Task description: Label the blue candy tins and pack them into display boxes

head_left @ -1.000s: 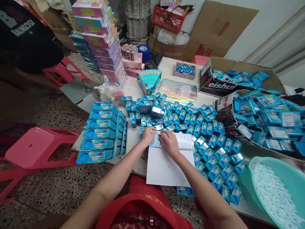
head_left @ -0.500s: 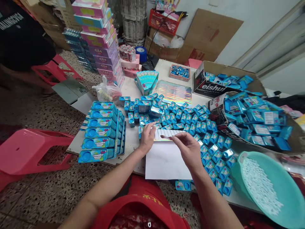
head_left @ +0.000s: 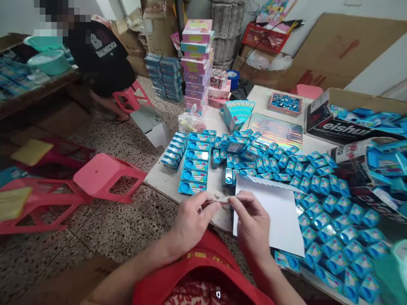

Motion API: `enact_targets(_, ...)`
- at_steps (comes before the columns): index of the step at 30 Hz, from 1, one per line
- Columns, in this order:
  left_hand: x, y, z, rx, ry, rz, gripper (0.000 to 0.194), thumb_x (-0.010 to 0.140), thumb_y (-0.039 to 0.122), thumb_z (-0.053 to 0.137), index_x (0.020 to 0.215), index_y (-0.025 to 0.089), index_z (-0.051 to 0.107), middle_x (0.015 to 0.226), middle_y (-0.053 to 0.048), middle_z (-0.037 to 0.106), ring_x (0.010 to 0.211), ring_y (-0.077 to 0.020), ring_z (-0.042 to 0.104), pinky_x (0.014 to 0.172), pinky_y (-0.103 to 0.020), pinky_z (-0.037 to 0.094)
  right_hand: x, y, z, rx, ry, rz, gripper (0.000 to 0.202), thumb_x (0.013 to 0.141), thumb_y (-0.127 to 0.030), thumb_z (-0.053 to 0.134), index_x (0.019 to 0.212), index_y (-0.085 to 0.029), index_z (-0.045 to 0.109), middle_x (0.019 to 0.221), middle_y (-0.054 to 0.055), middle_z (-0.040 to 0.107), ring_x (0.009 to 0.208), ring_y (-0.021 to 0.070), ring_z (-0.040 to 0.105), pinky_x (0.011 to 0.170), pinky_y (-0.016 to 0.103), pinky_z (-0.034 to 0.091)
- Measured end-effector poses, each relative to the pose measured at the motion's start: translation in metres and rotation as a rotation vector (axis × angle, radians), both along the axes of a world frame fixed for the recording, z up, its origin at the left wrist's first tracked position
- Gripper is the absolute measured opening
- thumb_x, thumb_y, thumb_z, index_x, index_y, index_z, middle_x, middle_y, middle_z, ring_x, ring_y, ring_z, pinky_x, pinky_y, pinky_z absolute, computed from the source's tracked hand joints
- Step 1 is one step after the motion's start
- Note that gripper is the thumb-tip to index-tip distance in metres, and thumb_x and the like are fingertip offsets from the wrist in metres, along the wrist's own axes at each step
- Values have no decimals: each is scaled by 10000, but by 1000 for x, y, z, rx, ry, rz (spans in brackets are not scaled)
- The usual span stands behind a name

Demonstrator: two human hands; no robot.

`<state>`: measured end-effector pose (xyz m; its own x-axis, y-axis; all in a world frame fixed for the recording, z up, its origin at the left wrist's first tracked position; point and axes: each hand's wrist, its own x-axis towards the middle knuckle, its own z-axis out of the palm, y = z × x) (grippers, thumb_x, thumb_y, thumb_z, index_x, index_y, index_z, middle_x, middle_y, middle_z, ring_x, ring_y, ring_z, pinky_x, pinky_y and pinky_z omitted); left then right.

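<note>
At the left, a pink stool (head_left: 98, 173) is seen near the surface (head_left: 160, 180), on which rows of blue boxes (head_left: 197, 164) are lined up. Next, a small thin strip (head_left: 224, 200) is held up at the surface's near edge, pinched between thumb and fingers by the left hand (head_left: 192, 218) and, at its other end, by the right hand (head_left: 252, 220). Farther right, a white sheet (head_left: 273, 218) is bordered by blue containers (head_left: 329, 233); beyond them, blue packs are held in a black-printed carton (head_left: 346, 128).
</note>
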<state>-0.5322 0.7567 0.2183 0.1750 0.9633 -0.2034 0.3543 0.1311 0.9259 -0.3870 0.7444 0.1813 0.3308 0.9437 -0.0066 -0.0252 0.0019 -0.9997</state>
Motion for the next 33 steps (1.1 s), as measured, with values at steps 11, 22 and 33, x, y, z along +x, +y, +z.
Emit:
enact_targets(11, -92, 23, -14, 52, 306, -14, 308, 881, 430, 378, 718, 214, 525, 653, 30, 521, 628, -134, 449, 601, -243, 342, -96, 15, -14, 54, -396, -161, 201, 750, -410, 692, 692, -217, 682, 958, 53, 504, 977, 226, 495, 872, 389, 374)
enact_targets(22, -95, 46, -28, 26, 273, -53, 303, 823, 430, 483, 652, 195, 569, 612, 28, 545, 611, -128, 460, 561, -237, 326, -102, 19, -24, 13, -381, -223, 195, 758, -382, 682, 683, -202, 670, 973, 62, 478, 1018, 231, 494, 890, 380, 383)
enact_targets(33, -89, 54, -65, -439, -338, 73, 527, 532, 632, 718, 597, 186, 447, 464, 80, 403, 418, -48, 333, 392, -175, 196, -99, 20, -33, -137, -182, -274, 363, 696, -409, 719, 921, -211, 513, 972, 38, 491, 892, 180, 532, 746, 308, 447)
